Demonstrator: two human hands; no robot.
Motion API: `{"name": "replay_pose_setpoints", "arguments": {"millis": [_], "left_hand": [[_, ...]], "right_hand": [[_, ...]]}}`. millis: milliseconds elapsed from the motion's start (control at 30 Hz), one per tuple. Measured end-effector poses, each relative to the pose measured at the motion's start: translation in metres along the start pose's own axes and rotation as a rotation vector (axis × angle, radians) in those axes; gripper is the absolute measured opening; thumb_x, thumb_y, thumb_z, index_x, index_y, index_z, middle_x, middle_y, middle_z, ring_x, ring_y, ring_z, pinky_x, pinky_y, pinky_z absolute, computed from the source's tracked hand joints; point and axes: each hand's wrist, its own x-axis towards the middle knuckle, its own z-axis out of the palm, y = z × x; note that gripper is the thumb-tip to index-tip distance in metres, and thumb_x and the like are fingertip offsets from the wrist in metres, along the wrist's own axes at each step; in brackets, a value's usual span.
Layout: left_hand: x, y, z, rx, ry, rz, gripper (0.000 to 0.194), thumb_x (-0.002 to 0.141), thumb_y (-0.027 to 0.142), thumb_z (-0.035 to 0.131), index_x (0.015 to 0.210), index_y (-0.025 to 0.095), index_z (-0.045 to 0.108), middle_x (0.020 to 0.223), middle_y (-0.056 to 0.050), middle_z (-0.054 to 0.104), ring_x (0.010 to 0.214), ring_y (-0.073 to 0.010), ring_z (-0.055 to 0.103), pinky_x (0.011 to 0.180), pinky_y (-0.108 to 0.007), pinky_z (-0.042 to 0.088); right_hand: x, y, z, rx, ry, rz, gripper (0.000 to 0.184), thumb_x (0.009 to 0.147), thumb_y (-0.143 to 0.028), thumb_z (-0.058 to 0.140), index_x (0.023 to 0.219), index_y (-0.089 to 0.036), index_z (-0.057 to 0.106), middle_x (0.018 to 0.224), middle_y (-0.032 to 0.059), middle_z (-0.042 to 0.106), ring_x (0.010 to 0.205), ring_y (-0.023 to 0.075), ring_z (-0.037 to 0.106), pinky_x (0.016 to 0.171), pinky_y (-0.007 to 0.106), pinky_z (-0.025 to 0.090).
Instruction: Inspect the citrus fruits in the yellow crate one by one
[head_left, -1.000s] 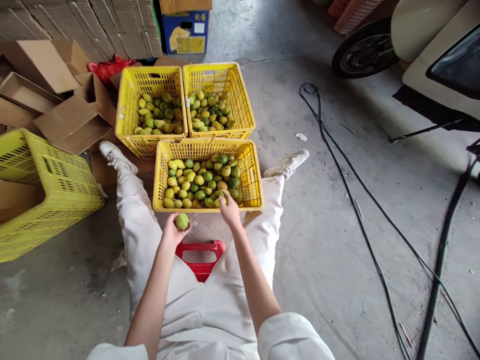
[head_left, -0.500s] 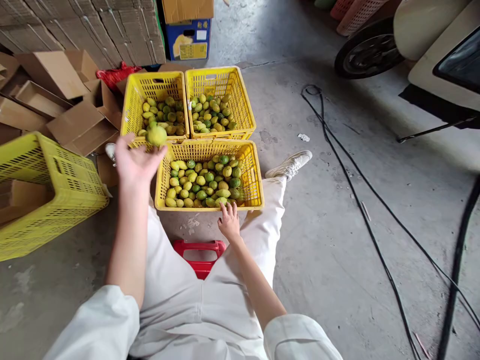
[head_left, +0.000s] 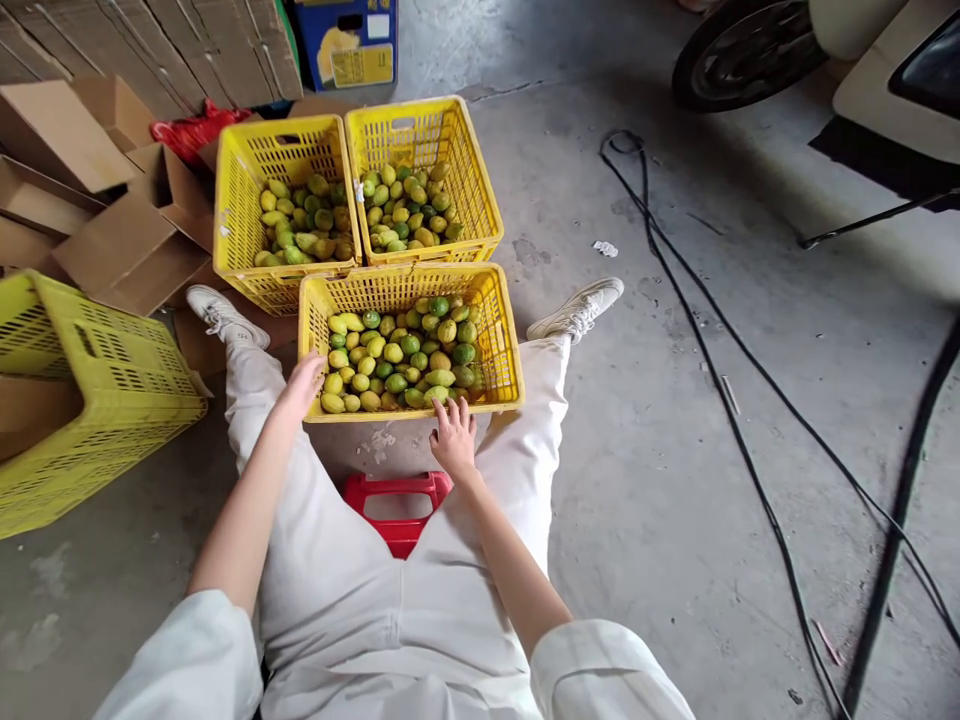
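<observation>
A yellow plastic crate stands between my legs, partly filled with yellow and green lemons. At its left rim my left hand holds nothing, fingers stretched out toward the fruit. My right hand rests at the front rim with its fingers spread, the tips by the nearest lemons. Behind sit two more yellow crates side by side, the back-left crate and the back-right crate. Both have lemons heaped in them.
Another yellow crate with cardboard inside stands at left. Cut cardboard boxes and a red bag lie beyond it. A red stool is beneath me. Black cables run along the floor near a parked scooter.
A lemon left my left hand above the back-left crate and is no longer in the air. That hand has come down and back to the front crate. My right hand stays at the rim.
</observation>
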Motion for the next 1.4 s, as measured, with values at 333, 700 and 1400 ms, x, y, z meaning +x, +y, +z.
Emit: {"name": "replay_pose_setpoints", "arguments": {"millis": [333,700,1400], "left_hand": [[0.046,-0.085,0.023,0.563,-0.106,-0.009,0.038,0.062,0.015,0.074,0.097,0.018,0.058,0.144,-0.024,0.051,0.15,-0.0435,0.025,0.12,-0.052,0.021],[0.115,-0.088,0.08,1.023,-0.275,0.213,0.069,0.082,0.017,0.059,0.147,0.013,0.038,0.163,-0.023,0.024,0.151,-0.0392,0.024,0.121,-0.049,0.023],[0.16,-0.077,0.103,1.118,-0.297,0.344,0.064,0.073,0.025,0.071,0.132,0.023,0.044,0.121,-0.013,0.049,0.121,-0.0343,0.052,0.104,-0.045,0.041]], "right_hand": [[0.064,0.014,-0.03,0.034,-0.04,0.104,0.039,0.096,-0.025,0.043,0.127,-0.017,0.066,0.1,0.01,0.077,0.091,0.0225,0.069,0.087,0.032,0.046],[0.082,0.015,-0.017,-0.02,-0.017,0.238,0.031,0.097,-0.03,0.042,0.112,-0.017,0.067,0.107,0.0114,0.072,0.102,0.024,0.065,0.073,0.029,0.044],[0.086,0.015,-0.018,-0.053,-0.006,0.282,0.026,0.095,-0.03,0.049,0.086,-0.016,0.069,0.086,0.0064,0.072,0.073,0.0154,0.062,0.059,0.029,0.023]]}}
